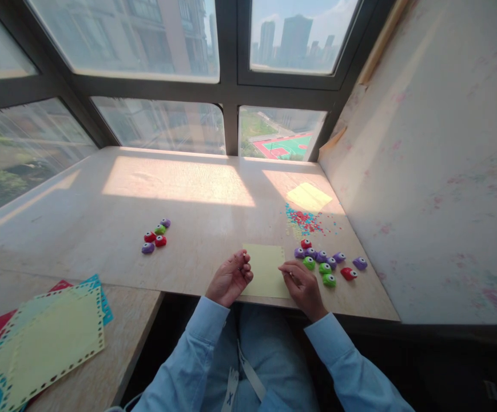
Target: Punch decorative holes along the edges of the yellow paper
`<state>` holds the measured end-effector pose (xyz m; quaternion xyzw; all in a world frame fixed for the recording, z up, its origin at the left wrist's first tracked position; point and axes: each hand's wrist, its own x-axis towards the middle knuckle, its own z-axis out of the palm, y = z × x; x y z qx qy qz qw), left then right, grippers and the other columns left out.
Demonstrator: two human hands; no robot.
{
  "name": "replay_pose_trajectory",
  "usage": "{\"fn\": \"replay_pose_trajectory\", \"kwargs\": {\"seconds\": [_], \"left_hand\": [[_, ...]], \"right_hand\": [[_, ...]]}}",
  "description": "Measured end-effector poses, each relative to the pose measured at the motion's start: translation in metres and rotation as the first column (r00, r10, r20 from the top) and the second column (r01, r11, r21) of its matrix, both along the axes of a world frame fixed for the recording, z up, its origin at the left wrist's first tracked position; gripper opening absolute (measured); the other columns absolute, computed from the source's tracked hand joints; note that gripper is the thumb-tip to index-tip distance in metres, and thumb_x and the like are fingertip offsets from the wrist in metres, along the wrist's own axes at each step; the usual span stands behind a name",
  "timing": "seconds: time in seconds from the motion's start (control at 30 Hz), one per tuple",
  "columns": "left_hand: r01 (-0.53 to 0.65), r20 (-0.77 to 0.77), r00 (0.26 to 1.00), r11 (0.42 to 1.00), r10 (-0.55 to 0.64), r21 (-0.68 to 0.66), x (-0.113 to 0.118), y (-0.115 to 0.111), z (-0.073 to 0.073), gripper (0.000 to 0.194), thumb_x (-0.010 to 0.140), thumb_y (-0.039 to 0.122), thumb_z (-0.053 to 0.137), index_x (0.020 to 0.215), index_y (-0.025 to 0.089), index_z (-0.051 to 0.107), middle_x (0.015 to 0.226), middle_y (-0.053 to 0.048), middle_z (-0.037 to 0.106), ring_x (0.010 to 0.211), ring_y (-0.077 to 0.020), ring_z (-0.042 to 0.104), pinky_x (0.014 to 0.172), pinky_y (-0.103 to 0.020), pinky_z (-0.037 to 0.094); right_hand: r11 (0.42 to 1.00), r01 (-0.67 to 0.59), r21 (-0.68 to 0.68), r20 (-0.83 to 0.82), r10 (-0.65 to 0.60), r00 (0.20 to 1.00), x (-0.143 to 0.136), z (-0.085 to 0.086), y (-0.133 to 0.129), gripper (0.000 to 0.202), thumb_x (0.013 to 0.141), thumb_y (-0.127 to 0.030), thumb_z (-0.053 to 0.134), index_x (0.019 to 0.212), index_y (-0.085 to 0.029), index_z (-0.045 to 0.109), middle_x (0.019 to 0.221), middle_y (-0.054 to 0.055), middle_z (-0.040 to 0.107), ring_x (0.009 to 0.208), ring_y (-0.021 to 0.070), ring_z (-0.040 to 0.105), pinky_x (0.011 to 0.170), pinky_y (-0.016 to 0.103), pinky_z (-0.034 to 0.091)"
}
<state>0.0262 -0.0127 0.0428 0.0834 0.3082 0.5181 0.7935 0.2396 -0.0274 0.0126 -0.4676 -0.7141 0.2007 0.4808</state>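
Note:
A pale yellow sheet of paper (pixel 266 270) lies in front of me near the table's front edge. It has small notches along its right edge. My left hand (pixel 231 277) is at the sheet's left side, palm up, its fingers curled and thumb and fingertip pinched together. Whatever is between them is too small to make out. Over the sheet's right edge, my right hand (pixel 303 284) is closed in a pinch, and its fingertips hide anything they hold. Small purple, green and red craft punches (pixel 325 268) with eye-like tops sit just right of my right hand.
Red, blue and yellow paper bits (pixel 305 220) are scattered behind the punches, before a yellow paper piece (pixel 309 197) in sunlight. More punches (pixel 159 229) cluster at left. Coloured sheets with punched edges (pixel 59 337) lie on the left surface. Windows and a wall (pixel 437 189) bound the table.

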Motion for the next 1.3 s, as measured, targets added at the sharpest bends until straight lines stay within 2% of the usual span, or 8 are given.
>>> {"fn": "replay_pose_trajectory", "kwargs": {"seconds": [0.27, 0.6, 0.77, 0.87, 1.03, 1.3], "left_hand": [[-0.016, 0.082, 0.996, 0.999, 0.019, -0.035, 0.003, 0.000, -0.001, 0.014, 0.077, 0.020, 0.077, 0.082, 0.016, 0.065, 0.076, 0.002, 0.061, 0.060, -0.0049, 0.052, 0.056, -0.018, 0.042], [-0.029, 0.028, 0.999, 0.997, 0.031, -0.065, 0.006, 0.001, -0.005, 0.016, 0.077, 0.015, 0.076, 0.090, 0.015, 0.067, 0.079, 0.000, 0.064, 0.059, -0.0043, 0.054, 0.054, -0.017, 0.044], [-0.028, -0.141, 0.990, 0.999, 0.021, -0.044, 0.009, 0.003, -0.002, 0.024, 0.071, 0.017, 0.081, 0.091, 0.014, 0.068, 0.082, -0.002, 0.067, 0.059, -0.0049, 0.056, 0.053, -0.016, 0.045], [-0.040, -0.279, 0.960, 0.999, 0.034, -0.017, 0.013, 0.005, 0.000, 0.034, 0.063, 0.022, 0.087, 0.090, 0.012, 0.069, 0.082, -0.004, 0.069, 0.060, -0.0052, 0.056, 0.053, -0.016, 0.045], [-0.033, -0.418, 0.907, 0.998, 0.052, 0.054, 0.020, 0.006, 0.000, 0.044, 0.052, 0.033, 0.091, 0.085, 0.013, 0.070, 0.079, -0.004, 0.070, 0.060, -0.0049, 0.053, 0.055, -0.017, 0.040], [0.032, -0.550, 0.833, 0.988, 0.057, 0.151, 0.027, 0.006, 0.000, 0.039, 0.059, 0.041, 0.084, 0.082, 0.014, 0.070, 0.077, -0.004, 0.069, 0.062, -0.0080, 0.053, 0.056, -0.020, 0.038]], "right_hand": [[0.999, -0.008, -0.034, -0.004, 0.008, 1.000, 0.001, -0.001, 0.000, 0.017, 0.089, -0.017, 0.053, 0.090, -0.023, 0.070, 0.089, 0.007, 0.068, 0.083, 0.0207, 0.065, 0.075, 0.035, 0.054], [0.999, -0.010, -0.045, -0.008, 0.010, 1.000, 0.001, -0.002, 0.000, 0.018, 0.089, -0.016, 0.054, 0.091, -0.023, 0.070, 0.089, 0.007, 0.068, 0.082, 0.0202, 0.065, 0.073, 0.034, 0.054], [0.999, -0.006, -0.046, -0.014, 0.006, 1.000, 0.000, 0.001, 0.000, 0.017, 0.089, -0.016, 0.054, 0.090, -0.022, 0.070, 0.088, 0.007, 0.068, 0.082, 0.0198, 0.065, 0.073, 0.033, 0.054], [0.999, -0.008, -0.040, -0.013, 0.008, 1.000, 0.000, 0.001, 0.000, 0.017, 0.089, -0.015, 0.054, 0.090, -0.022, 0.070, 0.088, 0.007, 0.068, 0.082, 0.0192, 0.065, 0.072, 0.032, 0.054], [0.999, -0.012, -0.030, -0.009, 0.012, 1.000, 0.001, -0.001, 0.000, 0.018, 0.089, -0.013, 0.054, 0.092, -0.021, 0.070, 0.089, 0.006, 0.068, 0.083, 0.0188, 0.064, 0.073, 0.032, 0.053], [1.000, -0.019, -0.024, -0.005, 0.019, 1.000, 0.001, -0.001, 0.000, 0.019, 0.089, -0.011, 0.054, 0.093, -0.021, 0.069, 0.090, 0.006, 0.067, 0.084, 0.0183, 0.064, 0.074, 0.031, 0.053]]}}
